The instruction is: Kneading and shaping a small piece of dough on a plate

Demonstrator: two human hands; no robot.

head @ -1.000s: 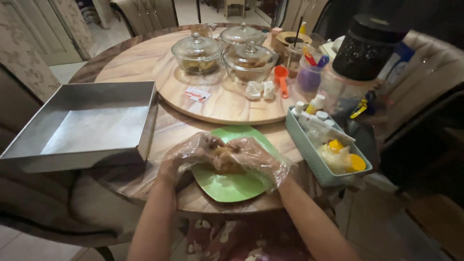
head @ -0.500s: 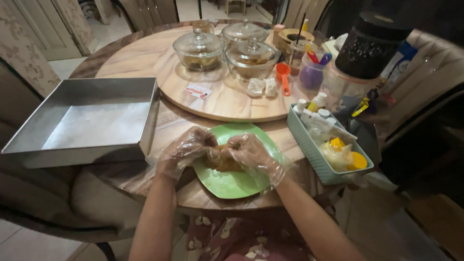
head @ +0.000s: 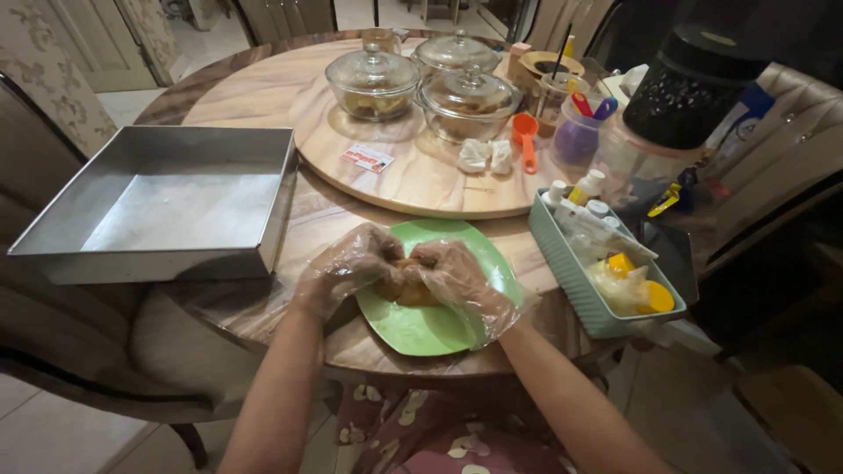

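Left grip [head: 347, 268] and right grip [head: 457, 276] curled, fingertips meeting.

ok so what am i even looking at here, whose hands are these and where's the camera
The camera sits on a person's head and looks down at their own two hands. Both wear thin clear plastic gloves. The left hand and right hand together press a brownish lump of food over a green plate on a round wooden table. To the left stands a square metal baking tin, to the right a teal tray of small bottles, and behind are lidded glass bowls.
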